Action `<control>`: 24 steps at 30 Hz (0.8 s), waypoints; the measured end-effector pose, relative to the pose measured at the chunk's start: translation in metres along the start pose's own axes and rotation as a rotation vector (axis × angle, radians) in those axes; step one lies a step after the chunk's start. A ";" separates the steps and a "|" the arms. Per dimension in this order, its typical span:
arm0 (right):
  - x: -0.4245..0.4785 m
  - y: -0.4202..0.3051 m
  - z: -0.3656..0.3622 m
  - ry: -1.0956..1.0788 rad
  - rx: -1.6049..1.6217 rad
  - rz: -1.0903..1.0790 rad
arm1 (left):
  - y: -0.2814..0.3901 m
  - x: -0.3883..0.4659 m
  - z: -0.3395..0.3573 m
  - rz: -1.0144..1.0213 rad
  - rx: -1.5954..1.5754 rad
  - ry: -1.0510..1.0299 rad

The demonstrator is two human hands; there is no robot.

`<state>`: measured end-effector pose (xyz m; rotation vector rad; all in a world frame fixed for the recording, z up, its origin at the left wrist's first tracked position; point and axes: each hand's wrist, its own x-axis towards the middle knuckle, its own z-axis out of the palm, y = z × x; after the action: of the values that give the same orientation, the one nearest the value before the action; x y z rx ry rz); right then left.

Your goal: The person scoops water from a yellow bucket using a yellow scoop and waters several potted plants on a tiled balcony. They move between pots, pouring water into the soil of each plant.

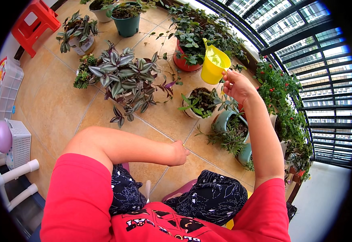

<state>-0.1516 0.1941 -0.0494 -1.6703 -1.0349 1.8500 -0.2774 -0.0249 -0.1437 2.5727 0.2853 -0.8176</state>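
My right hand grips a yellow plastic watering jug by its side, with clear liquid visible inside. The jug's long spout points away from me, beside a leafy trailing plant in a red pot. Below the jug stands a pot of dark soil with a small green plant. My left hand hangs over the tiles in front of my knees, fingers curled, with a ring on it. Nothing shows in it. Left of the jug spreads a striped-leaf tradescantia.
A teal pot and a red plastic stool stand at the far left. Teal planters sit below my right forearm. Dark railings run along the right side. A white basket and a clear toy bin line the left.
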 end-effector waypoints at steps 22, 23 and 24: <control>0.005 0.001 -0.001 -0.003 -0.029 0.006 | 0.000 0.000 0.008 0.001 -0.016 0.103; 0.004 0.002 -0.001 -0.008 -0.026 0.004 | -0.001 0.000 0.008 0.000 -0.018 0.098; 0.004 0.001 0.000 -0.013 -0.024 0.003 | -0.001 0.000 0.007 -0.002 -0.021 0.093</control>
<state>-0.1516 0.1964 -0.0531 -1.6772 -1.0644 1.8594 -0.2813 -0.0274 -0.1488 2.5952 0.3226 -0.6932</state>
